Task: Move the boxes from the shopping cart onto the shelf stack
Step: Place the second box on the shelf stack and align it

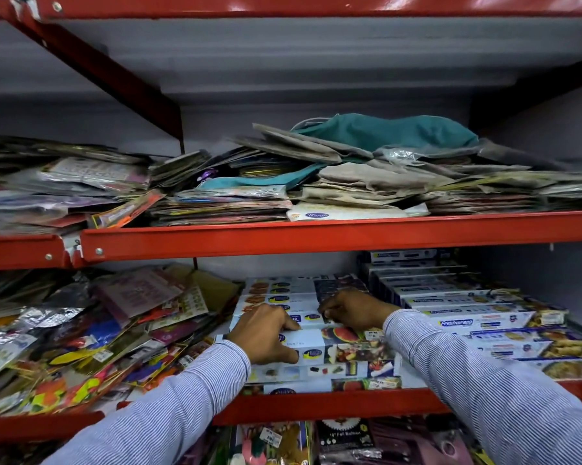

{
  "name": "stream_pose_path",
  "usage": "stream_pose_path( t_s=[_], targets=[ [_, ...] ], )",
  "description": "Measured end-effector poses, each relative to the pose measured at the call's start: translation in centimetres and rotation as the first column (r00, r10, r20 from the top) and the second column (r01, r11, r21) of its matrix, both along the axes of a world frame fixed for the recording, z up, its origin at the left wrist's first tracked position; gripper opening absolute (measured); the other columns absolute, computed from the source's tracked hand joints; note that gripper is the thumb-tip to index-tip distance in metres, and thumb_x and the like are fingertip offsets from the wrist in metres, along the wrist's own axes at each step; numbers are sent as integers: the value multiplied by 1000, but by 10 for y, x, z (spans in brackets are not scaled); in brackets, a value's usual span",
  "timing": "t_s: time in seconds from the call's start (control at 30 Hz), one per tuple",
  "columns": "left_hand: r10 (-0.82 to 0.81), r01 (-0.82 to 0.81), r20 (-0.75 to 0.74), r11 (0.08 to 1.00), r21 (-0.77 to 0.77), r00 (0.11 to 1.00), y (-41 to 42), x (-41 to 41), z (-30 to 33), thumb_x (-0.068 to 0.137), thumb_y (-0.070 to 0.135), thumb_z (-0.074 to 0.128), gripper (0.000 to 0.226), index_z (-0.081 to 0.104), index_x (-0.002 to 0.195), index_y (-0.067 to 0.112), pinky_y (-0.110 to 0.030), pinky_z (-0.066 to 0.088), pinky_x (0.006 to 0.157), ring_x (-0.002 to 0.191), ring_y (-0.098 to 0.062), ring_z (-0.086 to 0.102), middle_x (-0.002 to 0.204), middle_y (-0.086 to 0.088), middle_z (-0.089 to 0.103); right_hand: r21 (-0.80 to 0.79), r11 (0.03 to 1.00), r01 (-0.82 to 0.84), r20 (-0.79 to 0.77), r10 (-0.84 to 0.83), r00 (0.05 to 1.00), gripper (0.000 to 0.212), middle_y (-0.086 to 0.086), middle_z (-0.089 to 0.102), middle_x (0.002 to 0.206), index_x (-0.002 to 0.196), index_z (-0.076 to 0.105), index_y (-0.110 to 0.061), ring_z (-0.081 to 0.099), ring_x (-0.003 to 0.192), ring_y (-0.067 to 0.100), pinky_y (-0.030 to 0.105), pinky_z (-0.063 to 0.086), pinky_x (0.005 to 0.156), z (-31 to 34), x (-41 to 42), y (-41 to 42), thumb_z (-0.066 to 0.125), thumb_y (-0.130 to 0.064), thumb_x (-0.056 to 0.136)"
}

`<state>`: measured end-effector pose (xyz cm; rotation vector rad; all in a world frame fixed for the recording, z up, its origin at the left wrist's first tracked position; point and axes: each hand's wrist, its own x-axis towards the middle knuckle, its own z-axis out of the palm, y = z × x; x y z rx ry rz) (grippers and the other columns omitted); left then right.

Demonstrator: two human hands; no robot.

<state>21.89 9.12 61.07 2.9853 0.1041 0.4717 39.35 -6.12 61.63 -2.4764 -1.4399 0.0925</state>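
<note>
A stack of long white cling-film boxes (346,350) with fruit pictures lies on the middle red shelf (316,402). My left hand (266,330) rests on top of the stack, fingers curled over the edge of the top box. My right hand (353,310) sits farther back on the same stack, fingers bent and pressing on a box. Both arms wear striped blue-white sleeves. The shopping cart is out of view.
A second stack of blue-white wrap boxes (477,317) fills the shelf's right side. Loose colourful packets (91,340) are heaped on the left. The upper shelf (316,233) holds flat packets and a teal cloth (383,132). More packets (333,441) hang below.
</note>
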Motion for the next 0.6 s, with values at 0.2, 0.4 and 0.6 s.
stream_pose_path(
  t_s=[0.2,0.4,0.6],
  targets=[
    [44,-46,77,999,19,996,3,12,-19,65,46,76,65,64,126,24,-34,53,84,108,-20,60,123,2,65,60,998,-17,42,14,999,34,10,63,133,130,60,-11,59,118,25,20,36,85,-8,-6,-12,41,-19,102],
    [-19,-18,111,945,325,994,-1,12,-36,83,44,55,46,64,122,20,-43,38,101,114,-24,49,123,1,68,210,977,-38,188,-2,982,36,14,71,109,125,57,-19,62,85,28,30,42,71,-39,-14,-20,35,-36,102],
    [-25,-5,266,993,114,964,5,14,-57,74,47,48,56,68,120,23,-41,48,101,118,-22,58,126,0,68,383,921,-68,369,-85,925,41,4,65,94,101,52,-23,62,79,24,30,41,61,-53,-41,-24,18,-46,103]
  ],
)
